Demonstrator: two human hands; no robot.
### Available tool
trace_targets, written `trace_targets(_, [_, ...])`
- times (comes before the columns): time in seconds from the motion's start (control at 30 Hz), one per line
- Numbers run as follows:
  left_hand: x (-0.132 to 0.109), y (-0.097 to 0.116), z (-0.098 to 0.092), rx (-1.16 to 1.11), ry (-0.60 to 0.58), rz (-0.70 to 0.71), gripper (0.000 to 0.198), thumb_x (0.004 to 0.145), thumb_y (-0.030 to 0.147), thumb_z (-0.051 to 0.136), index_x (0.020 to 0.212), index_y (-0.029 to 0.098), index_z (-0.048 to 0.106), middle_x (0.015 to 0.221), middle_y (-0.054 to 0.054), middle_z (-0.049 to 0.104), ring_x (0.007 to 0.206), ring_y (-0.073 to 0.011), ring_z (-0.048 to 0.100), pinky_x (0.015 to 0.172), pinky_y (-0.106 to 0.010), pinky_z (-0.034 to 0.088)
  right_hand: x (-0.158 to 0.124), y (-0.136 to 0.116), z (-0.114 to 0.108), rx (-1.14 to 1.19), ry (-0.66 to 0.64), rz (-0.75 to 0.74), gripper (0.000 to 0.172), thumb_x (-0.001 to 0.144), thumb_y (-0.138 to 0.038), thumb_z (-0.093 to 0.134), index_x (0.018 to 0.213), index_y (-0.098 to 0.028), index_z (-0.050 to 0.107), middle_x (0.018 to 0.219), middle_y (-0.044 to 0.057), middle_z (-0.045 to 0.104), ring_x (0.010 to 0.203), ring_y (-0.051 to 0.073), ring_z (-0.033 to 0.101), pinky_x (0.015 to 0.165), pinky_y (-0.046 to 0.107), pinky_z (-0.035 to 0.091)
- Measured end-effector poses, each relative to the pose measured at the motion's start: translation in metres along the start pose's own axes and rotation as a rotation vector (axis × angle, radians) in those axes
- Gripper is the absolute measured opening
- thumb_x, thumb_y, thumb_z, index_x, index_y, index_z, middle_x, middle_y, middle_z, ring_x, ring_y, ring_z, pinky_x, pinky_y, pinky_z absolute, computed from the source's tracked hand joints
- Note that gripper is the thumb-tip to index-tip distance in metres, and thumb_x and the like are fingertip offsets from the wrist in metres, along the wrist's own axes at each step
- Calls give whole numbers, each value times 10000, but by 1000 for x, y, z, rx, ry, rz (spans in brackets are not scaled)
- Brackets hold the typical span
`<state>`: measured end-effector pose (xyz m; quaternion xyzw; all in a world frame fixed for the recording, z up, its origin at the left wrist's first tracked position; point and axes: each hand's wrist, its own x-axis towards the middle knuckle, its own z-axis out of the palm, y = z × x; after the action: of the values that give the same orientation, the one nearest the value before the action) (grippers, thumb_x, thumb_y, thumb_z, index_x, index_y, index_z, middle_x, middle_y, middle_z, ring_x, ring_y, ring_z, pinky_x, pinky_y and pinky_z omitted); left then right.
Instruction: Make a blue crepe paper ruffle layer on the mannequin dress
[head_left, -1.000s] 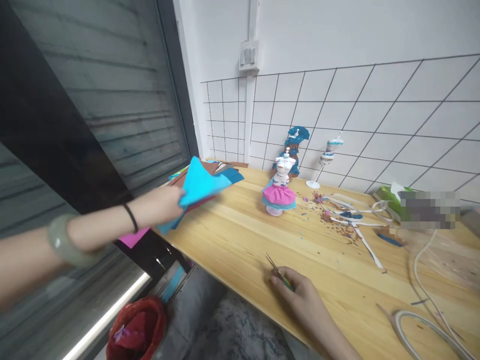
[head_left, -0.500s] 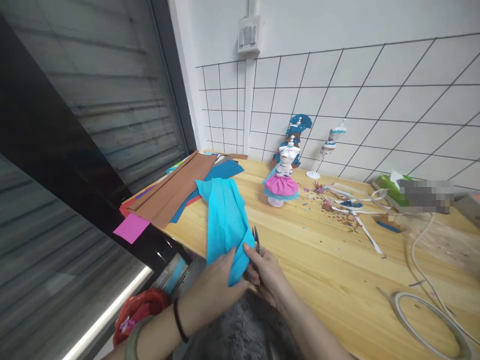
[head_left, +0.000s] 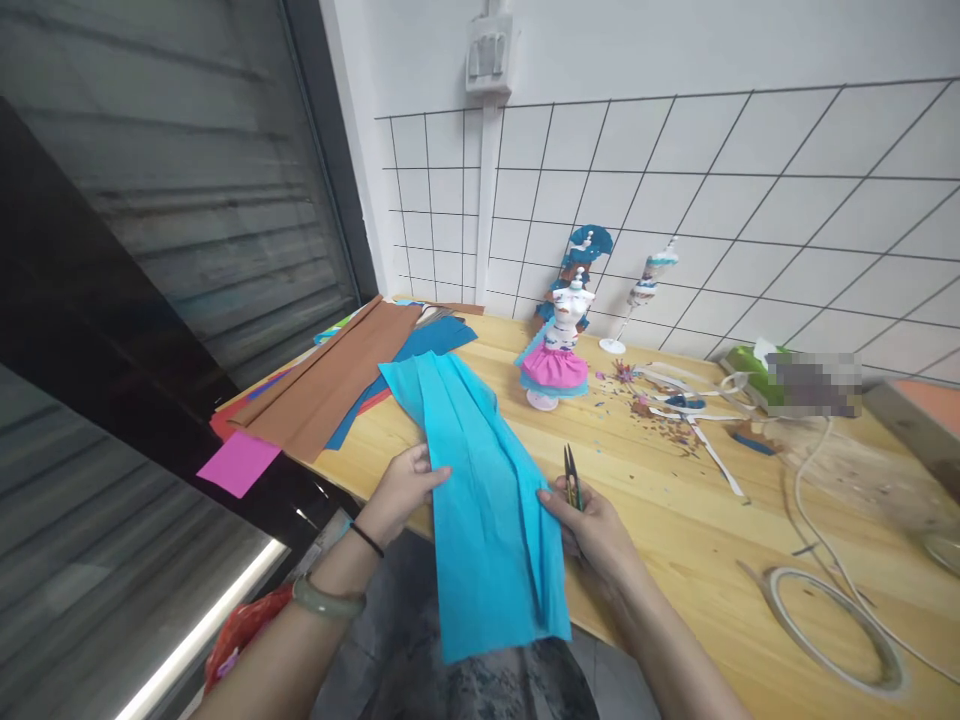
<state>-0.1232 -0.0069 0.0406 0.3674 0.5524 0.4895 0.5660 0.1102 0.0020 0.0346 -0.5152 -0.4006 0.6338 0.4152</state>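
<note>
A long sheet of turquoise crepe paper [head_left: 484, 490] hangs over the table's front edge, its far end resting on the tabletop. My left hand [head_left: 405, 485] pinches its left edge, thumb on top. On the opposite side, my right hand [head_left: 592, 525] grips the folded right edge between thumb and fingers. That same hand also holds small thread snips [head_left: 572, 475], their pointed blades upward and slightly apart. Beyond the paper stands a small white dress form [head_left: 568, 315] wearing a pink and blue ruffled skirt [head_left: 555, 370].
Brown sheets [head_left: 337, 380] and blue sheets [head_left: 435, 345] lie stacked at the left, with a pink square [head_left: 238, 465] over the edge. Paper scraps [head_left: 664, 430], white strips, a tape roll [head_left: 836, 630] and a cable are on the right. A red bag [head_left: 244, 630] sits below.
My hands have moved apart, left hand to the left and right hand to the right. The turquoise paper, bunched and folded before, is now spread out with its near end hanging down.
</note>
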Motion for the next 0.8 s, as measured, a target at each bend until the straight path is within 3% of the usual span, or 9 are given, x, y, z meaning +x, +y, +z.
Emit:
trace_targets(0.07, [4,-3,-1,-38,8,-29,685,516,391,834,1084,116,569,1029,-141,707,854,-268,684,752,-384,544,3,-1,-10,-43,45,-32,529,507,-498,804,789,-229,446,442,-128,380,334,49,292,358,195,159])
trace_targets(0.23, [6,3,-17,-30,6,137,836,562,388,807,1275,116,467,1072,-142,700,963,-287,666,842,-403,520,15,-5,-26,-194,158,-144,425,528,-423,764,787,-209,505,533,-71,493,408,76,359,413,222,253])
trace_targets(0.33, [5,8,-28,60,41,206,772,585,416,781,1235,105,506,1128,-155,675,1018,-287,644,861,-376,510,23,-5,-27,-301,203,-234,323,539,-376,727,724,-206,524,589,-41,519,530,122,458,518,248,349])
trace_targets(0.47, [-1,4,-37,87,98,134,741,571,437,774,1178,105,507,1022,-133,703,885,-255,672,777,-356,531,29,1,-27,-449,232,-319,205,591,-351,654,683,-216,530,623,-27,533,617,160,491,621,276,372])
trace_targets(0.63, [-9,-8,-39,131,218,90,670,587,401,734,1143,112,498,805,-51,698,698,-201,662,668,-319,527,26,4,-30,-598,238,-337,131,679,-341,590,727,-221,572,658,-6,582,637,183,517,642,288,365])
trace_targets(0.8, [-23,-14,-40,180,314,96,766,652,375,681,1310,97,405,760,-31,665,630,-171,632,603,-284,507,8,-2,-36,-666,209,-339,141,710,-360,590,714,-220,571,649,3,593,626,179,519,622,276,377])
